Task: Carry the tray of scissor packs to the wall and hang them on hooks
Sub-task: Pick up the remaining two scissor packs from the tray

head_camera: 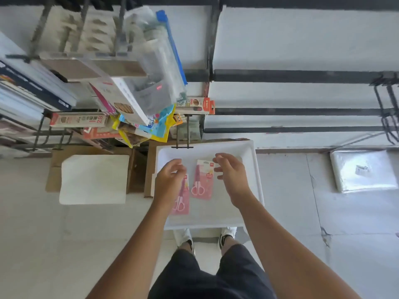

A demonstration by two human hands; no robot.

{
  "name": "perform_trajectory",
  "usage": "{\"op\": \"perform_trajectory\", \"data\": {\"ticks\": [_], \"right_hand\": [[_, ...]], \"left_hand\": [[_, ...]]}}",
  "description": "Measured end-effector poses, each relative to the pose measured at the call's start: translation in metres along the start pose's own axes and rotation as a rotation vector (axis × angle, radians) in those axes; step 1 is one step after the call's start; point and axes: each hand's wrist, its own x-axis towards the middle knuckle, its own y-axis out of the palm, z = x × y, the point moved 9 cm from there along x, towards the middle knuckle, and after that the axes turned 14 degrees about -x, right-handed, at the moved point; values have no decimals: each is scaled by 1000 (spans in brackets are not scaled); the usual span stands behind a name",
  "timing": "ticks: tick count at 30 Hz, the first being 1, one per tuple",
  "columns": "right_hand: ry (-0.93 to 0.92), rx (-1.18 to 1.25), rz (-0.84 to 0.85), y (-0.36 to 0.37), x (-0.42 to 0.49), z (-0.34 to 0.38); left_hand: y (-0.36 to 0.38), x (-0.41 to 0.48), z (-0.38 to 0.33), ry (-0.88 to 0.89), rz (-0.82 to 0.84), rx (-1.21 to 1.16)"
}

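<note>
At the far left, books [26,87] are stacked on a rack; their spine lettering is too blurred to be read. Just right of them a long box [79,120] is seen lying flat, printed with a large "28" among other characters that cannot be made out. Hung packs [149,124] in yellow and blue are crowded above a cardboard box [138,169], and a clear pouch [155,91] with a small red label is hung higher up; its writing is illegible. A white board [94,179] is laid on the floor to the left of the tray.

The white tray [252,169] is set on the floor at the foot of the wall, in front of the person's shoes [226,234]. Two pink scissor packs are lying flat inside it. The left pack [182,201] is partly covered by the left hand [169,182], whose fingers are curled loosely over the pack's top end; whether the pack is actually pinched cannot be told. The right pack [204,180] bears a small red brand mark at its top corner, unreadable. The right hand [232,173] is held just beside this pack's upper right edge, fingers spread and bent, nothing gripped. Black rails [302,111] are run across the white wall above, and hooks [388,113] are seen at the far right, with a plastic bag [364,171] below them.
</note>
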Motion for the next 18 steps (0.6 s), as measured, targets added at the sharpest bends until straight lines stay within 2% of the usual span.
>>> {"op": "perform_trajectory", "data": {"ticks": [4, 9, 12, 14, 18], "right_hand": [[47, -66, 46, 9, 17, -39], [81, -147, 106, 16, 40, -78], [96, -160, 110, 16, 49, -95], [97, -181, 121, 19, 53, -105], [130, -186, 117, 23, 61, -124]], "left_hand": [[16, 11, 46, -81, -18, 173], [28, 34, 111, -245, -34, 617], [38, 50, 144, -224, 60, 838], [41, 57, 162, -254, 83, 874], [37, 60, 178, -333, -27, 892]]}}
